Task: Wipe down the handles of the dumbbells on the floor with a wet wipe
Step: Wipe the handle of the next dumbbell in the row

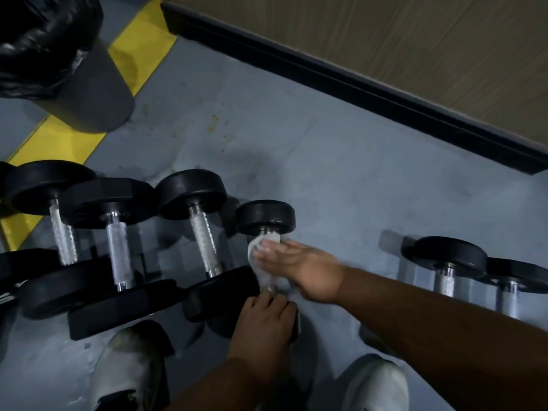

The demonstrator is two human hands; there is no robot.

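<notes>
A row of black dumbbells with knurled metal handles lies on the grey floor. My right hand (299, 269) presses a white wet wipe (258, 253) around the handle of the small dumbbell (265, 216) in the middle, its fingers wrapped over the wipe. My left hand (264, 321) rests on that dumbbell's near head, fingers curled over it, and hides most of it. Three more dumbbells lie to the left, the nearest (204, 241) with its bare handle showing. Two others (447, 259) lie to the right.
A grey bin (95, 93) with a black liner stands at the upper left on a yellow floor stripe (59, 143). A black skirting board (355, 84) runs along the wall behind. My two white shoes (130, 372) stand at the bottom edge.
</notes>
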